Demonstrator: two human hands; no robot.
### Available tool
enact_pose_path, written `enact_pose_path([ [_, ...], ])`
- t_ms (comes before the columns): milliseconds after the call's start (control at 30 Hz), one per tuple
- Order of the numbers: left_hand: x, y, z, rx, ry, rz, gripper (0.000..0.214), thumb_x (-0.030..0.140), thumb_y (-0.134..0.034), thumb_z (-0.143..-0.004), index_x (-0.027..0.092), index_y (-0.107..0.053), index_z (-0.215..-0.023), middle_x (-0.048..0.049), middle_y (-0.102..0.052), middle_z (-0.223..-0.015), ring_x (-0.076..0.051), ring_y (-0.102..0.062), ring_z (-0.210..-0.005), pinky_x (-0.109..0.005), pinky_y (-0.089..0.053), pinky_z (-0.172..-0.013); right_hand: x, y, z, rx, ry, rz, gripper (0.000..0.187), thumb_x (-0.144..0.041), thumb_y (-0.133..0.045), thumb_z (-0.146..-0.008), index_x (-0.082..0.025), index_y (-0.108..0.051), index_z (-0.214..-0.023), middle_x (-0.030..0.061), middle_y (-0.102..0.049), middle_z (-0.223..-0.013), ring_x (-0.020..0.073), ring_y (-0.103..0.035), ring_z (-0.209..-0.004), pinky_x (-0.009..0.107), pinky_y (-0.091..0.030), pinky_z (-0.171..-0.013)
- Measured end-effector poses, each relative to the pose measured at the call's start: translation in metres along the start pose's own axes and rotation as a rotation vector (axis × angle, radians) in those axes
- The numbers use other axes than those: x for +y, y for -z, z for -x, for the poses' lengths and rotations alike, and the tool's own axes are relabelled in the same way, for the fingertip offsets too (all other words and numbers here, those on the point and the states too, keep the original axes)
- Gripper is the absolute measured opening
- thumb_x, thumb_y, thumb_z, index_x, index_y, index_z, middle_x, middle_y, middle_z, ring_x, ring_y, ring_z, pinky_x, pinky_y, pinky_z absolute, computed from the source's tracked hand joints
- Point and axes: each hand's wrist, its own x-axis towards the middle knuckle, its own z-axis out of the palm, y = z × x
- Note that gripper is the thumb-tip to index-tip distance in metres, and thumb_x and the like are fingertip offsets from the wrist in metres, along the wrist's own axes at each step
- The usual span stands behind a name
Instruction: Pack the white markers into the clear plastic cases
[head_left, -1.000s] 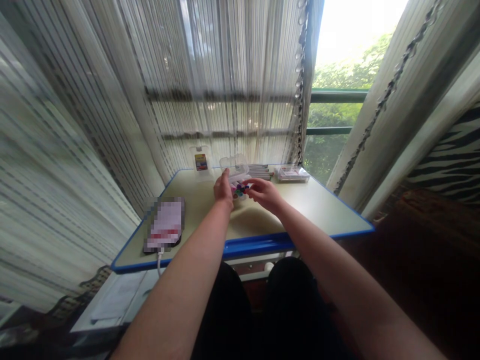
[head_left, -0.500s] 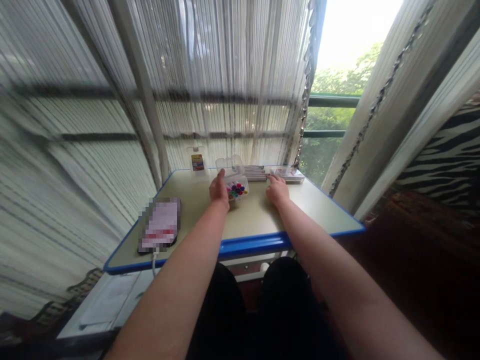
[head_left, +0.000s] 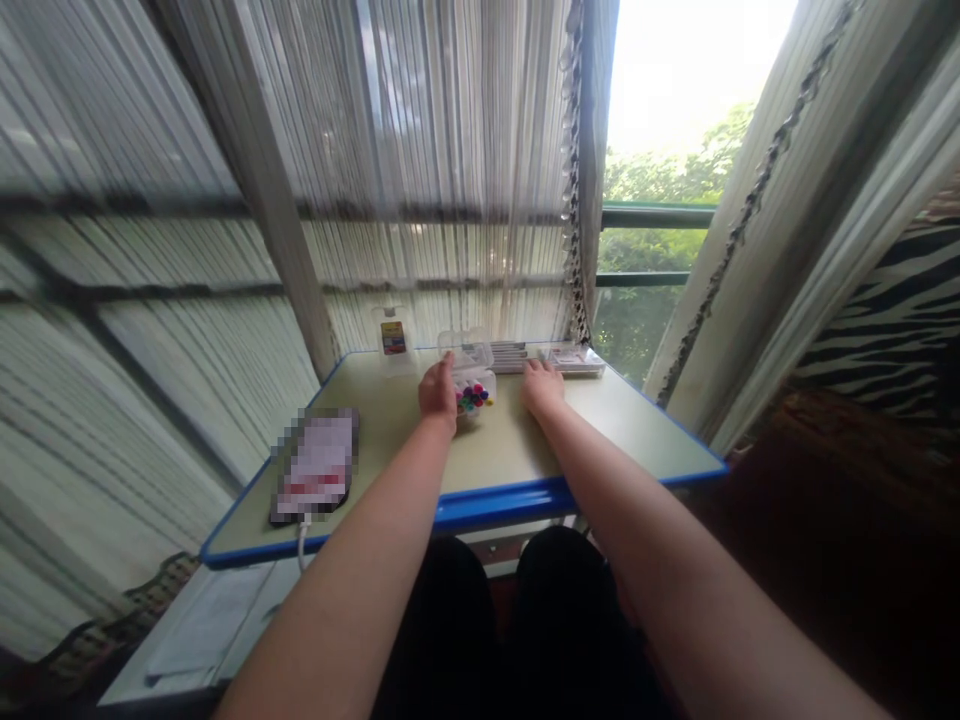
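Both hands over a small desk [head_left: 622, 440], head view. The left hand [head_left: 437, 390] is curled about the left side of a clear plastic marker case [head_left: 489, 384], its thumb raised along that side and its other fingers mostly hidden from us; we take the case to be in its hold. The right hand [head_left: 543, 386] reaches flat and palm down, its fingers slightly bent and close together, with the tips beside the right-hand ends of a row of markers [head_left: 508, 353]; we cannot tell whether they pinch one.

The case stands near the middle of the desk, its lid [head_left: 466, 346] swung up on the far side, toward the curtain [head_left: 450, 150]. Inside it we see a cluster of capped markers [head_left: 474, 398], their pink, blue, green, red and yellow ends turned toward us. The markers in the row lie side by side behind the case, their long axes running left to right across the desk.

To the right of the row we note a flat clear box [head_left: 574, 360], its contents too small to identify. At the far left a clear package [head_left: 392, 340] with a coloured label stands upright.
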Motion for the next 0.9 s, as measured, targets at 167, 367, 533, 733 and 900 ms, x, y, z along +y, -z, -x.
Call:
enact_pose_path([
  [167,-0.004,0.001,-0.004,0.021,0.022,-0.01,0.051,0.064,-0.062,-0.065,0.017,-0.068,-0.085,-0.0013,-0.061,-0.065,-0.009,-0.049,-0.048,-0.02,-0.037,-0.043,0.0,0.001,0.001,-0.004,0.024,-0.013,0.05,-0.011,-0.027,-0.091,-0.018,-0.047,-0.136,0.0112,-0.05,-0.139,0.0267,-0.04,-0.128,0.038,-0.036,-0.098],
  [367,-0.004,0.0,-0.003,-0.014,0.024,-0.04,0.054,0.065,-0.062,-0.064,0.017,-0.069,-0.087,-0.0034,-0.064,-0.07,-0.01,-0.052,-0.051,-0.021,-0.039,-0.045,0.013,0.0,0.004,0.064,0.03,-0.038,0.053,-0.011,-0.033,-0.088,-0.016,-0.041,-0.14,0.011,-0.046,-0.142,0.0254,-0.038,-0.128,0.035,-0.033,-0.101],
  [533,-0.005,0.002,-0.004,0.003,0.013,-0.034,0.054,0.066,-0.063,-0.063,0.017,-0.07,-0.086,-0.0035,-0.063,-0.069,-0.009,-0.05,-0.048,-0.021,-0.038,-0.044,0.015,-0.006,-0.001,0.012,0.034,-0.084,0.054,-0.025,-0.038,-0.088,-0.012,-0.039,-0.141,0.0128,-0.049,-0.139,0.0289,-0.04,-0.126,0.037,-0.033,-0.102],
  [733,-0.006,0.003,-0.005,0.025,0.018,-0.038,0.052,0.065,-0.064,-0.063,0.017,-0.069,-0.083,-0.0016,-0.06,-0.064,-0.009,-0.047,-0.045,-0.021,-0.037,-0.043,0.013,-0.007,-0.002,-0.015,0.075,-0.076,0.053,-0.025,-0.038,-0.088,-0.014,-0.04,-0.141,0.0116,-0.042,-0.144,0.0295,-0.038,-0.128,0.039,-0.033,-0.102],
  [900,-0.003,0.003,-0.005,0.042,0.031,-0.022,0.052,0.065,-0.065,-0.062,0.017,-0.069,-0.082,-0.0015,-0.059,-0.062,-0.009,-0.047,-0.045,-0.022,-0.037,-0.043,0.014,-0.004,0.001,0.041,-0.028,-0.085,0.051,-0.024,-0.042,-0.086,-0.015,-0.046,-0.136,0.0159,-0.047,-0.136,0.0311,-0.041,-0.124,0.04,-0.034,-0.1],
])
